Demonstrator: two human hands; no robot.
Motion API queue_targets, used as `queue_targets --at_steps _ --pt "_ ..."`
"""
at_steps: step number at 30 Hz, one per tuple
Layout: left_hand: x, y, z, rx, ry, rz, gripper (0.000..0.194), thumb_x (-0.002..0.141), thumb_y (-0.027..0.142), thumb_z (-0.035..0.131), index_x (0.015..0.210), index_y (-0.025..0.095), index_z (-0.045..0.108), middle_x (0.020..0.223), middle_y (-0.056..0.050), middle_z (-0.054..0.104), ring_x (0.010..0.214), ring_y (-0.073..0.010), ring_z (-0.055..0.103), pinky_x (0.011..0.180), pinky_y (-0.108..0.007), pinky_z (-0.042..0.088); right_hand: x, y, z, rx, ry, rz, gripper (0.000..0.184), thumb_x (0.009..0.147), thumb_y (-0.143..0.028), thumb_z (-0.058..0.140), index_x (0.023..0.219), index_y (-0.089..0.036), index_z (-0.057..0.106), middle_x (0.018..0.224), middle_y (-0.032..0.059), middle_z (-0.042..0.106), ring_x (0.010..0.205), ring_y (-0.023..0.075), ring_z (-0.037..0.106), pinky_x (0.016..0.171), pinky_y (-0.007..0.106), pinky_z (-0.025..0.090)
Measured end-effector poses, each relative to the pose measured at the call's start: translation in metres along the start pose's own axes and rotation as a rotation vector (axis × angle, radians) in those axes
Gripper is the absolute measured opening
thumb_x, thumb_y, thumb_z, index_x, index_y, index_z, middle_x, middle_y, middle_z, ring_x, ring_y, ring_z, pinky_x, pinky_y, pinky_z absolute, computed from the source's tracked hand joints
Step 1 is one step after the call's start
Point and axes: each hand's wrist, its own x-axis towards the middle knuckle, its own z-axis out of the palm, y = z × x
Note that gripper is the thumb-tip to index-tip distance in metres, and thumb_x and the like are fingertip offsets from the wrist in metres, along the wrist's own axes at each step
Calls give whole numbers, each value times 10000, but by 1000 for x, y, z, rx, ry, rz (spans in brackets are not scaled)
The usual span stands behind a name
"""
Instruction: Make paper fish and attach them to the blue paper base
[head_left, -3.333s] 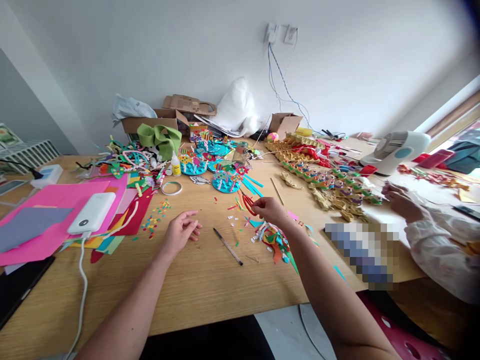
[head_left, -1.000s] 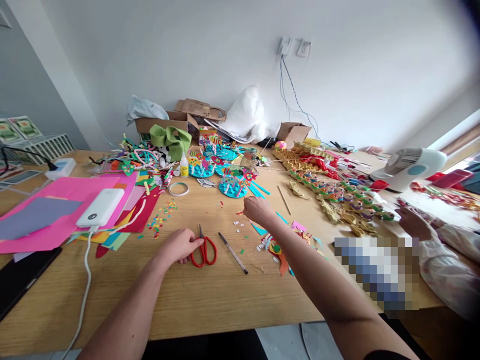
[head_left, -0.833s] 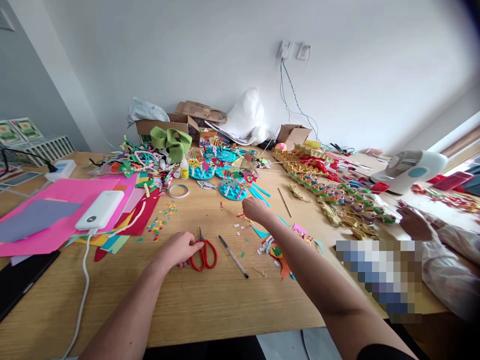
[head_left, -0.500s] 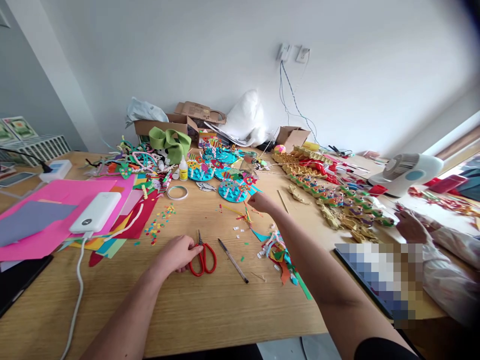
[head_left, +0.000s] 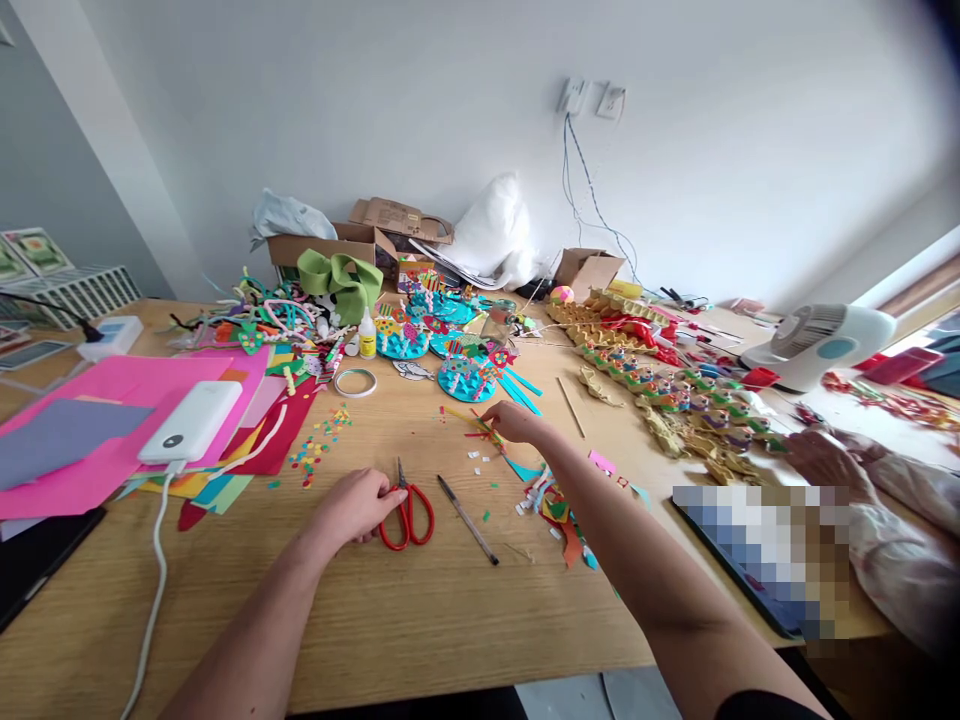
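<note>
My left hand (head_left: 360, 503) rests on the table with curled fingers. Its fingertips meet the red handles of a pair of scissors (head_left: 407, 515), which lies flat, blades pointing away. Whether they grip anything cannot be made out. A pen (head_left: 466, 518) lies right of the scissors. Farther forward, my right hand (head_left: 513, 422) is closed, fingertips down at thin yellow, red and green paper strips (head_left: 486, 432); what is between them is hidden. Just beyond it lie blue paper strips (head_left: 521, 388) and a round blue base with paper fish decorations (head_left: 466, 380). Colourful scraps (head_left: 555, 505) sit under my right forearm.
Pink paper sheets (head_left: 82, 400) and a white power bank (head_left: 193, 422) cover the left side. A tape roll (head_left: 355, 383) and glue bottle (head_left: 367, 335) stand mid-table. Egg-carton pieces (head_left: 660, 385), a fan (head_left: 821, 345) and another person's hands (head_left: 825, 465) are at the right.
My right hand has moved left and nearer, from beside the blue strips to the thin coloured ones, leaving the blue strips in fuller view. My left hand and the scissors have stayed put.
</note>
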Motion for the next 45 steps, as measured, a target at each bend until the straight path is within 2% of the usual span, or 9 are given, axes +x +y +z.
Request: queue_targets --at_steps 5,9,12,19,24,28,33,36,45 --pt "-1 1 -1 -8 -9 -4 365 859 478 407 634 196 464 480 -10 589 429 -168 626 387 -210 401 -6 -2 -9 18 32 19 319 842 -222 550 1128 -177 683 1115 66 691 980 160 628 757 194 438" --pt "0 1 -1 -10 -10 -14 365 856 487 415 641 197 470 492 -15 598 440 -176 629 388 -216 406 -5 -1 -10 15 -27 60 321 742 -333 700 1003 -146 711 974 73 716 854 172 652 639 201 431" --pt "0 0 0 -6 -12 -8 374 854 502 418 645 197 479 493 -14 604 440 -172 626 394 -214 404 -1 -4 -7 19 -63 65 274 708 -292 724 941 -148 718 864 51 721 782 157 653 595 193 411" --pt "1 -1 -1 -5 -13 -20 397 845 539 426 655 197 495 496 -10 606 444 -166 622 413 -217 408 11 -22 -7 57 -66 27 237 661 -121 697 895 -149 721 842 36 721 723 143 639 561 187 394" --pt "1 0 -2 2 -17 -16 395 849 533 415 655 197 487 499 -11 603 445 -171 626 409 -222 414 13 -29 -11 131 -4 -23 263 734 -182 675 996 -171 696 962 28 711 758 114 633 598 165 413" --pt "1 -1 -1 -8 -24 -12 379 860 505 406 654 196 479 494 -11 592 438 -170 625 391 -217 408 2 -18 -15 162 34 -16 257 795 -232 636 1040 -163 671 1010 39 700 783 108 631 610 164 422" --pt "2 -1 -1 -8 -24 -29 375 861 509 418 661 197 477 488 -4 581 438 -162 621 387 -205 403 -19 2 -16 156 -97 24 162 771 -233 656 891 -137 708 795 37 714 636 102 622 547 174 416" --pt "2 0 -1 -9 -25 -37 371 863 503 420 656 199 468 484 1 576 435 -159 620 380 -200 405 -27 6 -13 139 -210 44 207 703 -305 732 821 -134 725 669 29 695 552 106 600 521 186 422" --pt "2 0 -1 -10 -30 -34 363 868 496 417 661 200 457 490 2 577 442 -160 630 367 -190 403 -28 -4 -12 67 -253 38 175 677 -215 730 831 -135 756 757 56 728 652 141 643 547 200 420"
